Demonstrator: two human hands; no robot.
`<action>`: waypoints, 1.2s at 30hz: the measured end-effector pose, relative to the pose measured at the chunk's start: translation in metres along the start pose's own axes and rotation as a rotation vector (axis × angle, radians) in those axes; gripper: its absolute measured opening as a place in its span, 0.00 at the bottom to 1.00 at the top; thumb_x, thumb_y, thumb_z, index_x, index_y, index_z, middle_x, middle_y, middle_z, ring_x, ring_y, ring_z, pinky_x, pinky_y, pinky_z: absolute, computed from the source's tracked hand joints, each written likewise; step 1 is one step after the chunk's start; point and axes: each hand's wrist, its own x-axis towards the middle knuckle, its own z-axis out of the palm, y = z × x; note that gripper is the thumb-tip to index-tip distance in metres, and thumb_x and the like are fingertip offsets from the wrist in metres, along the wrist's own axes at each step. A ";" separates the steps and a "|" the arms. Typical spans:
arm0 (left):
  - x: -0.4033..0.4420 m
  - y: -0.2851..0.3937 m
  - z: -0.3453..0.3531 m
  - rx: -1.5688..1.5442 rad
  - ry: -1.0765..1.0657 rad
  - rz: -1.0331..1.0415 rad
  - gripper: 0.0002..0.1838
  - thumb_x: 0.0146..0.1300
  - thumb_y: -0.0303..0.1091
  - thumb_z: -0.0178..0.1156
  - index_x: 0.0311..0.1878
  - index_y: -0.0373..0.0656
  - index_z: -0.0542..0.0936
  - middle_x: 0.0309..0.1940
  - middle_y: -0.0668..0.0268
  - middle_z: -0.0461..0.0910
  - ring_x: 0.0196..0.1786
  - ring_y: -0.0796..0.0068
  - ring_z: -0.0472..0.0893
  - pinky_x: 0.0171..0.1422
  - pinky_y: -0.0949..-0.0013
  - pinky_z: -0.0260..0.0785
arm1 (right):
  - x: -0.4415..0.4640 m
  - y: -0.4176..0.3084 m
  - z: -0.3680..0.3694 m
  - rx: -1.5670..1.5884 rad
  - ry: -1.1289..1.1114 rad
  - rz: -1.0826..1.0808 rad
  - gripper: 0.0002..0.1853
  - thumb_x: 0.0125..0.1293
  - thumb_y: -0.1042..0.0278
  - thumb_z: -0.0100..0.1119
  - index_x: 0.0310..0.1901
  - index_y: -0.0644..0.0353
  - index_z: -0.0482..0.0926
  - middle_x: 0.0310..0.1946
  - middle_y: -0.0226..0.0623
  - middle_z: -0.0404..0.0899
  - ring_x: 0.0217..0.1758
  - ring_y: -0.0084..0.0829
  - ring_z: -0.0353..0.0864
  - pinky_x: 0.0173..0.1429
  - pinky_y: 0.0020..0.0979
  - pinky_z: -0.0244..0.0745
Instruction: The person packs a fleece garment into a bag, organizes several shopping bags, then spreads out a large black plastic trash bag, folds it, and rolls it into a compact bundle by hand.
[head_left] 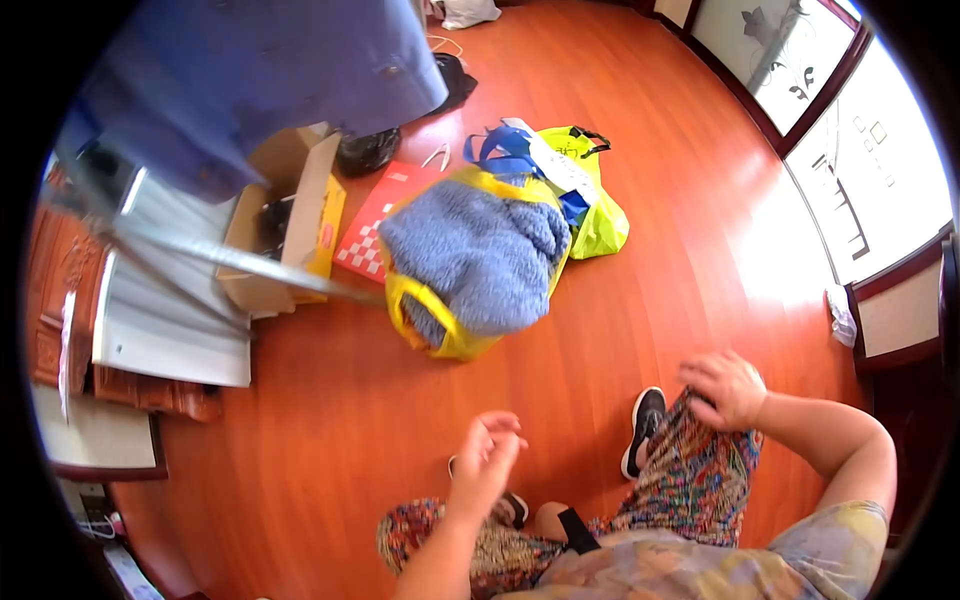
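My left hand is raised above my left thigh, its fingers loosely curled and a little apart, with nothing visible in it. On the right knee of my patterned trousers rests my right hand, fingers spread. Ahead of both hands, a yellow bag stands on the floor, stuffed with a fluffy blue-grey textile. Neither hand touches it. Just behind leans a lime-yellow bag with blue straps beside it.
A red-and-white checked bag and an open cardboard box lie left of the yellow bag. Blue cloth hangs at upper left near a metal bar. Glass-panelled doors line the right side of the wooden floor.
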 end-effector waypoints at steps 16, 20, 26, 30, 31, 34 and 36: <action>0.032 -0.108 0.012 0.591 0.153 -0.296 0.12 0.52 0.32 0.55 0.39 0.38 0.72 0.29 0.62 0.76 0.32 0.75 0.75 0.38 0.74 0.68 | -0.033 0.016 -0.028 0.298 -0.293 -0.008 0.16 0.52 0.59 0.48 0.42 0.54 0.71 0.39 0.30 0.70 0.47 0.27 0.67 0.56 0.39 0.53; -0.011 -0.057 0.033 0.527 0.033 -0.448 0.11 0.52 0.32 0.55 0.39 0.39 0.72 0.26 0.64 0.76 0.28 0.76 0.75 0.35 0.74 0.68 | -0.056 -0.001 -0.030 0.343 -0.176 0.099 0.15 0.54 0.58 0.47 0.41 0.55 0.71 0.38 0.32 0.70 0.46 0.29 0.67 0.54 0.36 0.55; -0.005 0.135 0.095 0.753 -0.071 -0.412 0.12 0.54 0.31 0.52 0.41 0.38 0.71 0.29 0.64 0.74 0.29 0.77 0.75 0.36 0.74 0.68 | -0.091 -0.033 -0.047 0.298 -0.116 0.544 0.17 0.53 0.60 0.48 0.45 0.53 0.69 0.43 0.36 0.68 0.48 0.34 0.66 0.55 0.42 0.52; -0.022 0.224 0.103 0.704 0.218 -0.504 0.11 0.53 0.28 0.50 0.40 0.37 0.72 0.32 0.60 0.73 0.30 0.73 0.76 0.34 0.72 0.69 | -0.097 -0.021 -0.127 0.503 0.120 0.641 0.18 0.52 0.64 0.49 0.46 0.53 0.67 0.44 0.38 0.67 0.51 0.35 0.64 0.56 0.42 0.53; -0.029 0.235 0.101 0.683 0.301 -0.515 0.11 0.52 0.28 0.50 0.39 0.36 0.72 0.32 0.60 0.73 0.29 0.72 0.76 0.33 0.72 0.68 | -0.100 -0.010 -0.159 0.497 0.109 0.661 0.18 0.51 0.65 0.49 0.46 0.54 0.67 0.44 0.39 0.67 0.51 0.35 0.64 0.56 0.40 0.54; -0.046 0.265 0.116 0.643 0.497 -0.570 0.11 0.51 0.27 0.49 0.39 0.35 0.71 0.31 0.60 0.73 0.26 0.70 0.76 0.31 0.72 0.68 | -0.126 0.038 -0.199 0.448 0.124 0.778 0.18 0.51 0.66 0.49 0.47 0.55 0.66 0.45 0.39 0.67 0.52 0.36 0.64 0.56 0.41 0.54; -0.055 0.265 0.123 0.601 0.532 -0.552 0.12 0.51 0.28 0.49 0.39 0.35 0.72 0.32 0.60 0.73 0.25 0.70 0.76 0.31 0.72 0.68 | -0.152 0.071 -0.206 0.343 0.113 0.860 0.21 0.51 0.65 0.50 0.48 0.56 0.65 0.46 0.40 0.66 0.52 0.36 0.63 0.57 0.41 0.52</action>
